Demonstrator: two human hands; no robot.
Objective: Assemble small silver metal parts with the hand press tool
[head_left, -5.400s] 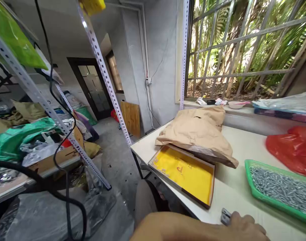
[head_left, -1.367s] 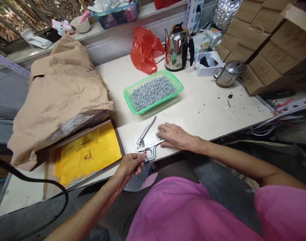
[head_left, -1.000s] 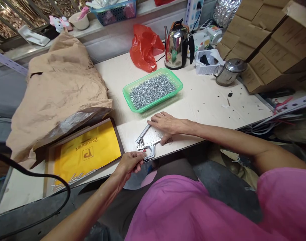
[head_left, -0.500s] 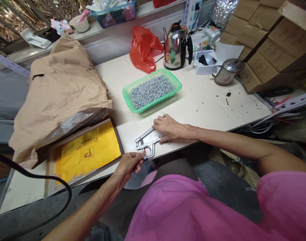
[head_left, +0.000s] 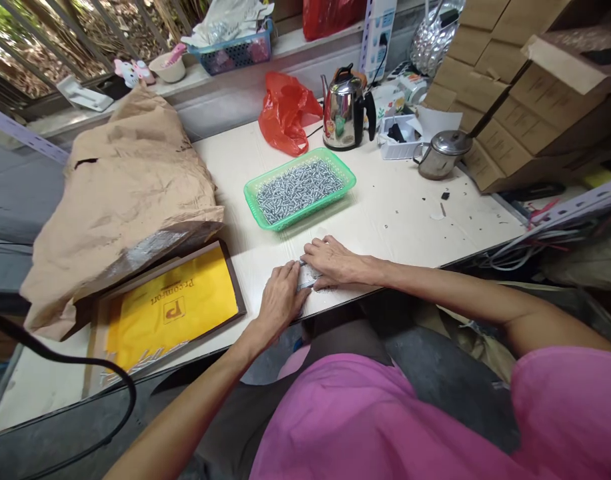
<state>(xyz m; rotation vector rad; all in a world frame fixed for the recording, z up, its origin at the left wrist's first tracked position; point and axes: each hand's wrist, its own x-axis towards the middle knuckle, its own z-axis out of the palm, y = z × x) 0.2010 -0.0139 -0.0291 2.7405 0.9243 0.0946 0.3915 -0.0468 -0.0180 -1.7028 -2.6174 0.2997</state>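
A silver metal hand tool (head_left: 307, 276) lies at the table's front edge, mostly covered by my hands. My left hand (head_left: 281, 291) is wrapped over its left end, fingers pressed together, hiding that part. At the other end, my right hand (head_left: 330, 260) grips the handles with bent fingers. Just beyond my hands stands a green plastic basket (head_left: 352, 181) filled with small shiny metal pins (head_left: 300, 190). To the left, a yellow packet (head_left: 173, 310) lies in a shallow cardboard box (head_left: 239, 297), with several thin silver pieces (head_left: 155, 357) along its near side.
Brown paper (head_left: 130, 187) is heaped at the left. Behind the basket are a red plastic bag (head_left: 285, 117) and a steel kettle (head_left: 343, 113). A white tray (head_left: 396, 149), a metal pot (head_left: 438, 160) and cardboard boxes (head_left: 550, 107) stand at the right. A black cable (head_left: 130, 393) hangs at lower left.
My left hand has moved right and up from the tool's near tip onto its body, covering it. My right hand stays on the handles. The view has shifted slightly.
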